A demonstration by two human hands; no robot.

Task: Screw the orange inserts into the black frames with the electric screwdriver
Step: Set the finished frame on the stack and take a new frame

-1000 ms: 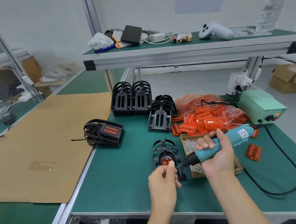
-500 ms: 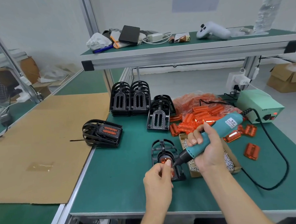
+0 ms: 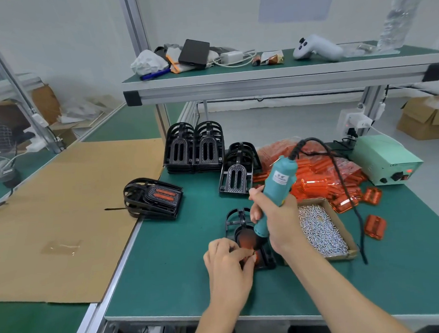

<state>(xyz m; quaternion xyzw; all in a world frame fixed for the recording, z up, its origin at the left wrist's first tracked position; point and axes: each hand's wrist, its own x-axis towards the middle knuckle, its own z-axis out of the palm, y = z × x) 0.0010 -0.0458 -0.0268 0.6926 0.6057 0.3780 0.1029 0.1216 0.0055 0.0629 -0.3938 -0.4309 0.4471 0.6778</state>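
A black frame [image 3: 235, 217] with an orange insert [image 3: 245, 240] in it lies flat on the green table. My right hand [image 3: 277, 220] grips the teal electric screwdriver [image 3: 275, 189], held nearly upright with its tip down on the insert. My left hand [image 3: 227, 264] rests at the frame's near end and pinches a small thing, likely a screw, against the insert. A finished frame [image 3: 152, 198] with orange inserts lies to the left. Stacks of empty black frames [image 3: 194, 147] stand behind, next to a pile of orange inserts [image 3: 323, 173].
A cardboard box of screws [image 3: 321, 228] sits right of my right hand, with loose inserts [image 3: 375, 227] beyond it. The screwdriver's black cable [image 3: 357, 225] crosses the box toward the green power supply [image 3: 386, 160]. A cardboard sheet [image 3: 63, 215] covers the left bench. An overhead shelf [image 3: 280, 81] holds clutter.
My right hand has swung the screwdriver from a low slant to nearly upright over the insert. My left hand stayed at the frame's near end.
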